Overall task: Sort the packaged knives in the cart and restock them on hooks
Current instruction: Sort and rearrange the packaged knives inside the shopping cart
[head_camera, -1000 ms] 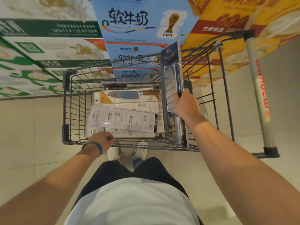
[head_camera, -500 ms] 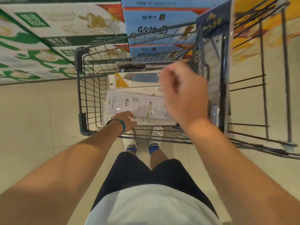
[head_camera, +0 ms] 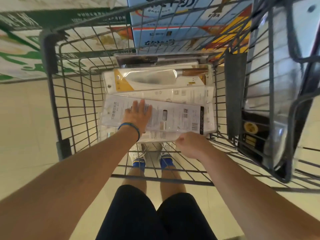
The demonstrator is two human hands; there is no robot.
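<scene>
Where left hand [head_camera: 138, 116] presses, package [head_camera: 174, 116] reads 不锈钢切片刀.

A grey wire cart [head_camera: 52, 94] holds flat packs of knives stacked across its floor. The top pack [head_camera: 173, 115] lies face down, white, its printed back and barcode showing. Under it, the near edge of a bottom pack [head_camera: 159, 135] sticks out. Farther off lies a cleaver pack [head_camera: 147, 80] with a yellow card and a wooden handle pointing right, then a dark-handled pack [head_camera: 138, 60] at the far wall. A tall black pack [head_camera: 251, 135] stands on edge along the right side.
</scene>
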